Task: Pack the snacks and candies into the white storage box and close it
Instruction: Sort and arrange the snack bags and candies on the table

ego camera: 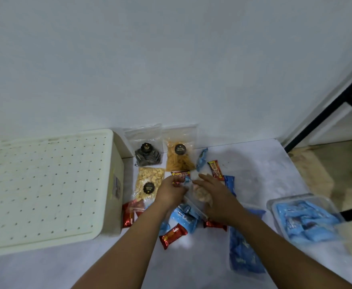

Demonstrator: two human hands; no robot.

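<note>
The white storage box (pixel 46 184) stands at the left with its perforated lid on. Snack bags lie beside it: dark chips (pixel 148 155), orange sticks (pixel 178 157), pale yellow pieces (pixel 149 182). Red candy bars (pixel 173 235) and blue candy packs (pixel 184 216) are scattered in the middle. My left hand (pixel 170 191) pinches a small blue candy (pixel 187 180) at its fingertips. My right hand (pixel 214 197) lies over a clear bag of pale snacks (pixel 200 191), with the fingers stretched toward the blue candy; whether it grips the bag is unclear.
A clear tub (pixel 275 203) filled with blue packs sits at the right. A clear bag of blue packs (pixel 243 253) lies near my right forearm. The white wall runs close behind, and a black table leg (pixel 327 109) slants at the far right.
</note>
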